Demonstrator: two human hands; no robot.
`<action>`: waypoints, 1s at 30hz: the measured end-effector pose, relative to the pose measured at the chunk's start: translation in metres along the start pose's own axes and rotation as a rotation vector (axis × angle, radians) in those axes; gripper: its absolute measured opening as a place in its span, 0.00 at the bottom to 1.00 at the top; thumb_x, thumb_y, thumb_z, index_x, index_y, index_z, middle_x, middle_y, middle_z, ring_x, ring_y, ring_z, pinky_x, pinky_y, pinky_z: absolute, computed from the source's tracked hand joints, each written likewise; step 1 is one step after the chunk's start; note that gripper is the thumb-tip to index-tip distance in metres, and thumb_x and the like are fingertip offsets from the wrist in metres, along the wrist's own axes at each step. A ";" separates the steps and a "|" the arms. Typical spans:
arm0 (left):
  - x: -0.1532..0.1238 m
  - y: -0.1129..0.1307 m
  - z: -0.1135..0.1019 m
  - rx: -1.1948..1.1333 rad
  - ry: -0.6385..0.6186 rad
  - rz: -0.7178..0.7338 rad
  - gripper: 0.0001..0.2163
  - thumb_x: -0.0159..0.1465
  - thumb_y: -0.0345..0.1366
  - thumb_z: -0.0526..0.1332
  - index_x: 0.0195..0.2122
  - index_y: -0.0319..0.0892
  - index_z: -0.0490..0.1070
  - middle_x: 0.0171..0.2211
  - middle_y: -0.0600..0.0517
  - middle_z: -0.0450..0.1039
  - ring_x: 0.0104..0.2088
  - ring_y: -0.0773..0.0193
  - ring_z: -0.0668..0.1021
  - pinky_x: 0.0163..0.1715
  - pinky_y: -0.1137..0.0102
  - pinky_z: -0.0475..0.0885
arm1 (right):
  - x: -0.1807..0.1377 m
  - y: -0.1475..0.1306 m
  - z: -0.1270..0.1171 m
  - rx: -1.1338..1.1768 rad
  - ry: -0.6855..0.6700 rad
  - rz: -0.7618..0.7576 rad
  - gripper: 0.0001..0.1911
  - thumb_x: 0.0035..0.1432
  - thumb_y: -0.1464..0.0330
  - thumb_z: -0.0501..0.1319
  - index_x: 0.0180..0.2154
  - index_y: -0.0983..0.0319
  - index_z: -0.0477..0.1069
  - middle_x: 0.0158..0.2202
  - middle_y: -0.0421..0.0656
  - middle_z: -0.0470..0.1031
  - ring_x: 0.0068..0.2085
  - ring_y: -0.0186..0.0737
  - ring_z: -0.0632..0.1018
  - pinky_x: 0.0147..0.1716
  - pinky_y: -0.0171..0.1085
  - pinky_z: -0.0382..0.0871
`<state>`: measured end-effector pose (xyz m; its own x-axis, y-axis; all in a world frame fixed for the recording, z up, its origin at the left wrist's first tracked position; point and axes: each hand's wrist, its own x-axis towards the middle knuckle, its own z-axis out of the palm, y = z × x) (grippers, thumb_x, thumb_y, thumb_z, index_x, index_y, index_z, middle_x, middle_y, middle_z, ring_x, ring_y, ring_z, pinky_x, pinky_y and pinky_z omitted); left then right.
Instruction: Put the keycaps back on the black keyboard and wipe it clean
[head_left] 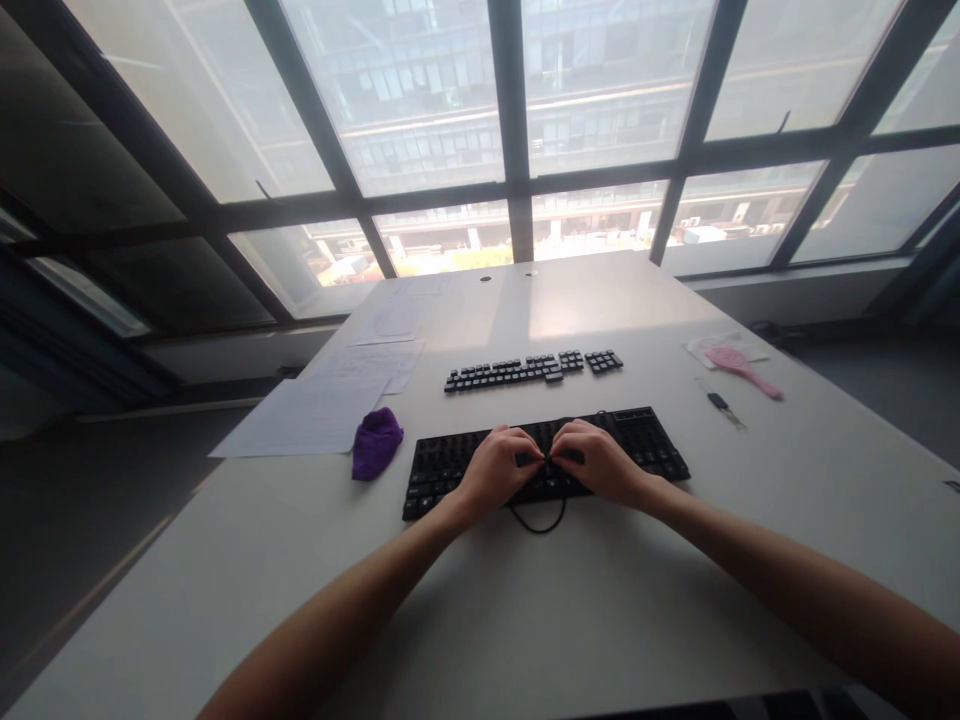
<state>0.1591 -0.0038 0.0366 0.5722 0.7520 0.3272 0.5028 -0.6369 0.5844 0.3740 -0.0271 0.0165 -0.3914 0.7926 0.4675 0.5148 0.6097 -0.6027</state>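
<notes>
A black keyboard base [645, 440] with its keycaps off lies on the white table [600, 620] in front of me. My left hand [496, 468] and my right hand [598, 462] rest on its middle, fingertips pinched together around a small dark thing I cannot make out. A thin black loop [537, 524] hangs just below the hands at the keyboard's near edge. Rows of loose black keycaps [529, 370] lie lined up behind the keyboard.
A purple cloth [376, 441] sits left of the keyboard, next to sheets of paper [315, 410]. A pink brush [742, 370] and a small dark tool [721, 403] lie at the right. Large windows rise behind the table's far edge.
</notes>
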 end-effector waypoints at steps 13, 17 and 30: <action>-0.003 0.000 0.003 0.052 0.012 0.023 0.04 0.61 0.30 0.68 0.31 0.45 0.81 0.35 0.52 0.80 0.37 0.61 0.77 0.47 0.63 0.70 | 0.000 -0.001 0.000 -0.016 -0.011 -0.029 0.07 0.59 0.78 0.64 0.32 0.60 0.76 0.37 0.43 0.79 0.40 0.42 0.76 0.43 0.40 0.71; -0.004 0.001 0.001 0.107 -0.011 0.076 0.05 0.63 0.31 0.66 0.33 0.44 0.81 0.36 0.51 0.80 0.38 0.61 0.76 0.46 0.64 0.71 | 0.000 0.000 0.001 -0.040 -0.027 -0.064 0.08 0.59 0.78 0.64 0.32 0.60 0.76 0.37 0.43 0.79 0.40 0.42 0.75 0.42 0.40 0.70; -0.016 0.003 0.005 0.205 0.006 0.183 0.07 0.68 0.32 0.62 0.37 0.44 0.80 0.40 0.49 0.78 0.41 0.58 0.73 0.44 0.63 0.74 | -0.006 -0.009 0.001 -0.181 -0.051 -0.057 0.05 0.60 0.74 0.64 0.31 0.60 0.74 0.37 0.43 0.77 0.40 0.41 0.74 0.43 0.41 0.69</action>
<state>0.1547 -0.0192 0.0293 0.6624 0.6215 0.4184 0.5121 -0.7832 0.3527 0.3710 -0.0377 0.0183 -0.4594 0.7592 0.4612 0.6182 0.6460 -0.4477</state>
